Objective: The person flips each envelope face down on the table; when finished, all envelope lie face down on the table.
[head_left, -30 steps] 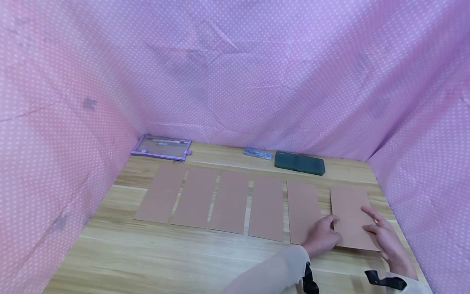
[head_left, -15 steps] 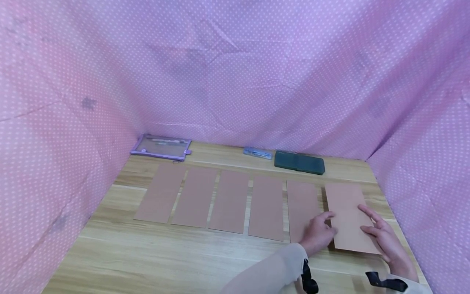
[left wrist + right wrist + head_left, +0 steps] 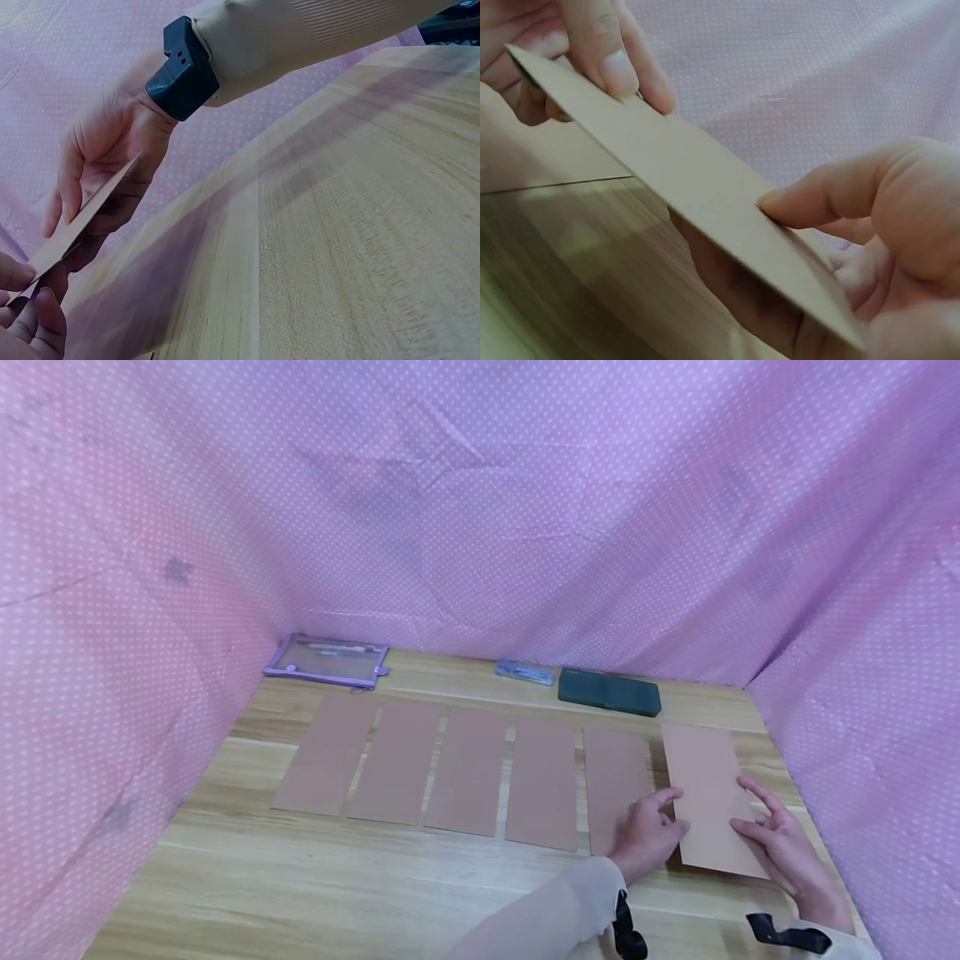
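A brown rectangular card (image 3: 705, 802) is held just above the table at the right end of a row of similar cards. My left hand (image 3: 648, 837) pinches its left edge between thumb and fingers. Along the opposite edge, my right hand (image 3: 791, 856) grips it, thumb on top and some fingers hidden beneath. The right wrist view shows the card (image 3: 675, 169) tilted, with a dark gap at its far corner. Seen nearly edge-on in the left wrist view, the card (image 3: 84, 221) spans both hands.
Several matching cards, such as the middle one (image 3: 467, 772), lie spaced in a row on the wooden table (image 3: 300, 885). Along the back are a purple-edged clear pouch (image 3: 330, 662) holding pens, a small blue item (image 3: 525, 673) and a dark green case (image 3: 609, 692). Pink dotted cloth (image 3: 480, 527) surrounds the table.
Both hands have lifted the card a little from the table and shifted it slightly left, and its face has tilted. The row of cards and the items behind it stay put.
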`<state>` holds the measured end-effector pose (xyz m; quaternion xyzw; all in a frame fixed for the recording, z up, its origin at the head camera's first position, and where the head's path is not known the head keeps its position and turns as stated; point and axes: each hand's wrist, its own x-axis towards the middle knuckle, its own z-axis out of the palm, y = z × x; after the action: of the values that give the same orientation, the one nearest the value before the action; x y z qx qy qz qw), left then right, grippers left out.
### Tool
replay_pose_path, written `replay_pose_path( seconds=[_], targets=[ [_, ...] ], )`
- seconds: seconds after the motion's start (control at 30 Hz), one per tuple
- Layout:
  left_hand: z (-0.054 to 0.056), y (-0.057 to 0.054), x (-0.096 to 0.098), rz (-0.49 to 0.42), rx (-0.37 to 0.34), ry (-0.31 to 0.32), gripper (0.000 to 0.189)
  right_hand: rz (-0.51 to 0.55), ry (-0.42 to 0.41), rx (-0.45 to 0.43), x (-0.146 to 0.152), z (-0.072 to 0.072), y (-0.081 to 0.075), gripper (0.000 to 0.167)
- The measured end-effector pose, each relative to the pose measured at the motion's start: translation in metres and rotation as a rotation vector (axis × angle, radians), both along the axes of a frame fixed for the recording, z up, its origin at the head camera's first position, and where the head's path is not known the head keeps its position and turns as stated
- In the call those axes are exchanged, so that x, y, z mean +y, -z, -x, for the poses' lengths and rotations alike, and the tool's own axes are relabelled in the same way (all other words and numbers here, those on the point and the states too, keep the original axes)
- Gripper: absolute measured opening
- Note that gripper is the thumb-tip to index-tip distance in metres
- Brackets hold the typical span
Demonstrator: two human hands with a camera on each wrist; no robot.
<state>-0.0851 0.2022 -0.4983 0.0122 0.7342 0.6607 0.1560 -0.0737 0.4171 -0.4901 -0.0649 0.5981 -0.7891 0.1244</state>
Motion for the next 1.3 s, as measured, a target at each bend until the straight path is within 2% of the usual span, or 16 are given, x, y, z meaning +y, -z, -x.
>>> replay_pose_path(
  seconds=[0.17, 0.3, 0.5, 0.67, 0.8, 1.03, 1.13, 1.3],
  targets=[
    [-0.002, -0.001, 0.0, 0.022, 0.016, 0.002, 0.053, 0.023, 0.013, -0.016, 0.003, 0.002, 0.0, 0.07],
    [-0.005, -0.002, -0.001, 0.032, 0.027, -0.003, 0.056, -0.012, 0.036, -0.036, 0.005, 0.001, 0.0, 0.069],
    [-0.005, 0.0, 0.001, 0.007, -0.008, -0.011, 0.066, -0.162, 0.062, -0.064, 0.008, 0.001, 0.0, 0.062],
    [-0.004, 0.001, 0.005, 0.023, 0.002, -0.027, 0.073, -0.362, 0.138, -0.078, 0.011, 0.0, 0.0, 0.057],
    [-0.005, 0.003, 0.006, 0.017, -0.013, -0.026, 0.067, -0.466, 0.19, -0.101, 0.012, -0.001, -0.001, 0.053],
    [-0.005, 0.007, 0.006, 0.013, -0.054, -0.007, 0.051, -0.551, 0.237, -0.124, 0.014, -0.001, 0.001, 0.053],
    [-0.005, 0.007, 0.007, 0.01, -0.064, -0.001, 0.052, -0.568, 0.251, -0.141, 0.015, 0.0, 0.003, 0.053],
    [-0.006, 0.006, 0.007, -0.006, -0.13, 0.028, 0.06, -0.605, 0.246, -0.166, 0.017, 0.002, 0.007, 0.054]
  ],
)
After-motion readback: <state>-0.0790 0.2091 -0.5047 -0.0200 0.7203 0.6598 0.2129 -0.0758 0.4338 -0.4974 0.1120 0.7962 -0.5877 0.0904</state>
